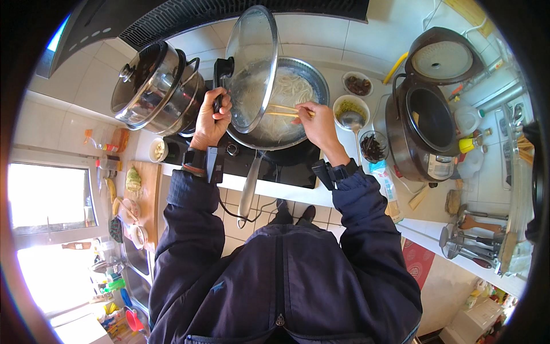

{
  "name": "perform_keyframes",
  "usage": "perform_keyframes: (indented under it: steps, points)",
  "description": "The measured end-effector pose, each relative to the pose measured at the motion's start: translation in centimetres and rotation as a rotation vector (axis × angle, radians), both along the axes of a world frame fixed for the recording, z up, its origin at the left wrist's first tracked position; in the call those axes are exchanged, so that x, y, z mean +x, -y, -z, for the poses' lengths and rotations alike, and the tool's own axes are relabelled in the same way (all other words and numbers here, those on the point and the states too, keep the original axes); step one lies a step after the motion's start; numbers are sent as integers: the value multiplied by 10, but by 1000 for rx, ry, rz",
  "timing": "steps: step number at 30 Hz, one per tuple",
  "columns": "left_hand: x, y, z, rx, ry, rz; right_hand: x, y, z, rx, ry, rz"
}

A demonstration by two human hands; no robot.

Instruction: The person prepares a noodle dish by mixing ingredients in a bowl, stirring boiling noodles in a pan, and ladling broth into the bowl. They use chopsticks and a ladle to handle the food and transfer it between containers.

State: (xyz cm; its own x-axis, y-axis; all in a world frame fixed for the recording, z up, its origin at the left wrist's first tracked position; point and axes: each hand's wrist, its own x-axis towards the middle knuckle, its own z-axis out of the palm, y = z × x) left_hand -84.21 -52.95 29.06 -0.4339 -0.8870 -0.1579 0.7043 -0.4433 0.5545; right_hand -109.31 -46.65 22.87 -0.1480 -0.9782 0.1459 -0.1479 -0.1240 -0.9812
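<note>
My left hand grips the black handle of a glass pan lid, which is tilted up on edge over the left part of a frying pan. Pale noodles lie in cloudy liquid in the pan, partly seen through the glass. In my right hand is a pair of wooden chopsticks, their tips over the noodles. The pan sits on a black cooktop, its metal handle pointing towards me.
A stacked steamer pot stands left of the pan. To the right are a bowl with yellow-green food and a ladle, a bowl of dark food, a glass bowl of dark strips and an open rice cooker. A cutting board lies at left.
</note>
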Motion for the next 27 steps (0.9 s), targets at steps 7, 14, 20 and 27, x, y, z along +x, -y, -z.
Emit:
perform_keyframes:
  steps: [7,14,20,27]
  points:
    - [1,0,1,16,-44,-7,12,30,19,-166,-256,-130]
    - [2,-4,-2,16,19,-17,8,44,26,-367,-268,42]
    - [-3,-3,-3,7,39,-8,7,53,35,-418,-383,6]
    - [-11,-3,4,-71,223,-39,-46,22,36,-293,-573,194]
